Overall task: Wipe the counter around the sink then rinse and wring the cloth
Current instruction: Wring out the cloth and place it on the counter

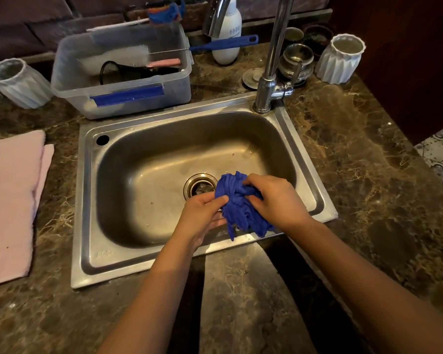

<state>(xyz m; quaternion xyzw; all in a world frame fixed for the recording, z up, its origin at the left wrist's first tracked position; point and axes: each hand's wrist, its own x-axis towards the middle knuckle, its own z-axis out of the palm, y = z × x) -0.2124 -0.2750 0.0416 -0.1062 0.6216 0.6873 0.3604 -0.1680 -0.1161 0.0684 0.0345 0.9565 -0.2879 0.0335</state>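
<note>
A bunched blue cloth (234, 200) hangs over the near right part of the steel sink (87, 200), just right of the drain (199, 187). My left hand (202, 215) pinches its left side with thumb on top. My right hand (276, 200) grips its right side from above. Loose ends of the cloth dangle down to the sink's front rim. The tall chrome faucet (274, 54) rises at the sink's back right corner; no water is visible running. The brown marble counter (356, 154) surrounds the sink.
A pink towel (10, 205) lies on the counter at the left. Behind the sink stand a clear plastic bin (123, 72) holding brushes, a white bottle (226, 37), two white ribbed cups (340, 58), a metal strainer (296, 61) and a blue-handled brush (223, 43).
</note>
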